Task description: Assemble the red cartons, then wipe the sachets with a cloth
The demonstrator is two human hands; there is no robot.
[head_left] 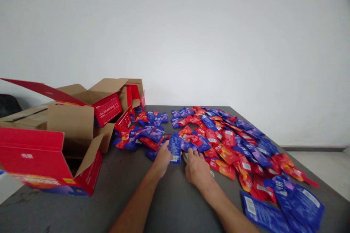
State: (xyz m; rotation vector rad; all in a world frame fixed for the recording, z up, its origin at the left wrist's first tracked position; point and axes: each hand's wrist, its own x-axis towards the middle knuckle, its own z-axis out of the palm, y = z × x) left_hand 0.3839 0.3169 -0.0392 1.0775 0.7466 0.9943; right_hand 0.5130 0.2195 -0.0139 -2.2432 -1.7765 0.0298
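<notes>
My left hand (162,160) grips the edge of a blue pouch (175,148), which is upright with a white barcode label low on its face. To its right, my right hand (199,168) has its fingers bent down over a blue-purple pouch (187,145) at the near edge of the heap. Its thumb is mostly hidden, and a pale thing under the hand is too covered to name. Beyond my left hand lies a smaller pile of red and blue pouches (155,134). The large heap of red and blue pouches (228,137) spreads along the right side.
An open red carton (35,152) stands at the left with its flaps up. Behind it are another open carton (108,109) and a further one (139,98). Several larger blue pouches (266,213) lie at the near right of the dark table (120,189). A white wall rises behind.
</notes>
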